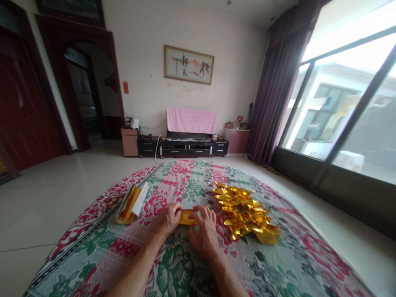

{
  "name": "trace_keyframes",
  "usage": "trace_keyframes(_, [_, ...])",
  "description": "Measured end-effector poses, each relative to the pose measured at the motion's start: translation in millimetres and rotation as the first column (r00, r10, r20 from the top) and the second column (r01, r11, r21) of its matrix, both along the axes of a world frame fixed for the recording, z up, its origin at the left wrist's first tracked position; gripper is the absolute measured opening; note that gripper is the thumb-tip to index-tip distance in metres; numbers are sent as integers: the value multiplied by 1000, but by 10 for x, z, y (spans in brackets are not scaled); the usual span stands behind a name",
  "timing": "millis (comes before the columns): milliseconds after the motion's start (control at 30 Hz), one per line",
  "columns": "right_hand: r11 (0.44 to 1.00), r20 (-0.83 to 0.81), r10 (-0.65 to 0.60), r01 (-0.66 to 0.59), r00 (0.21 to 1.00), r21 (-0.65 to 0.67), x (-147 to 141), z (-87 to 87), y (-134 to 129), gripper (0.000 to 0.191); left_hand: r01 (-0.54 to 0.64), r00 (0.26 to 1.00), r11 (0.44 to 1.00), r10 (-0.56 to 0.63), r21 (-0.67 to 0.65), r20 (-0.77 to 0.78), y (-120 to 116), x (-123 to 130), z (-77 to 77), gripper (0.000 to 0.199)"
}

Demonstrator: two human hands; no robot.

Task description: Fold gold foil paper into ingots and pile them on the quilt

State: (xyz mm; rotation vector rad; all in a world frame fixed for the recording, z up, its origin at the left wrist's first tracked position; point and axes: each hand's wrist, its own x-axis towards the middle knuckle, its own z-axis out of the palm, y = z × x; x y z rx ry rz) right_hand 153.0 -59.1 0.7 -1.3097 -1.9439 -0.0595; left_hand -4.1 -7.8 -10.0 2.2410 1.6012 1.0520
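a folded gold foil strip lies between the two hands, low over the tablecloth, near the middle of the round table. it is narrow, and its long axis runs left to right across the person's view, almost level, one end toward each hand. the left hand has its thumb and curled fingers closed on the strip's left end. the right hand is partly open, fingers bent and a little apart, fingertips on the right end; whether they pinch or only press, i cannot tell.

to the right, folded gold foil pieces lie overlapping in a row running away from the person, their pointed ends mostly left and right. to the left, a curled bundle of gold foil sheets with pale outer sides slants away, its far end leaning right. all sit on the floral tablecloth.

beyond the table, a pink cloth drapes above a black low cabinet. the framed painting on the wall bears chinese characters; the upper large one looks like 静, the smaller column is unreadable. writing on the red paper slip is too small to read.
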Motion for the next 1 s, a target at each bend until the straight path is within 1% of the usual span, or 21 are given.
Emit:
trace_keyframes(100, [999,43,-2,4,999,-50,2,10,-14,24,-8,1000,1000,8,10,1,20,-3,-28,17])
trace_keyframes(233, [997,43,-1,4,999,-71,18,3,1,16,-4,999,999,6,33,-41,37,-4,-48,16])
trace_keyframes(300, [997,43,-11,14,999,-71,28,-2,2,15,-16,999,998,18,65,-35,29,-14,-22,15])
trace_keyframes(400, [997,52,-25,29,998,-74,40,-6,-10,14,-17,1000,994,17,110,0,-17,-53,64,15])
trace_keyframes(433, [996,53,-25,29,998,-79,43,-7,-16,14,11,1000,996,-12,89,1,-40,-71,99,16])
trace_keyframes(467, [996,52,-22,27,998,-87,45,-8,-21,13,64,998,997,-64,33,-3,-64,-89,132,16])
trace_keyframes(567, [994,36,-9,13,999,-110,48,-8,-29,13,202,978,970,-207,-138,-28,-129,-136,205,17])
trace_keyframes(633, [992,24,-3,6,1000,-124,49,-6,-26,13,235,966,946,-253,-223,-58,-152,-153,229,17])
trace_keyframes(700, [990,18,-3,6,1000,-141,52,-7,-18,13,222,962,933,-256,-283,-91,-159,-158,242,21])
trace_keyframes(833, [987,10,-18,19,1000,-161,61,-26,8,14,190,962,928,-241,-319,-127,-160,-147,270,29])
trace_keyframes(1000, [990,0,-3,3,1000,-142,59,-37,17,11,201,962,938,-243,-281,-122,-172,-126,309,27])
